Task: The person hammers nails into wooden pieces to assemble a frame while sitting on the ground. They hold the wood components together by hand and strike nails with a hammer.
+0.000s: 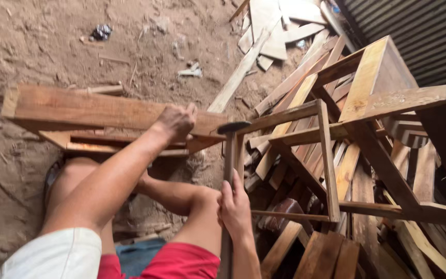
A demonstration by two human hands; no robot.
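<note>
My left hand [174, 123] rests on the top edge of a long reddish wooden plank [78, 109] lying across the sandy ground; its fingers are pinched as if steadying something small, which I cannot make out. My right hand [235, 206] grips the wooden handle of a hammer [228, 155]. The hammer's dark metal head [233, 126] is raised just to the right of the plank's end, close to my left hand. My knees, in red shorts, sit below the plank.
A wooden chair frame [326, 155] and a heap of planks and offcuts [367, 170] crowd the right side. Loose boards [269, 31] lie at the top. A corrugated metal wall [424, 36] stands at the top right. Sandy ground [52, 46] spreads left.
</note>
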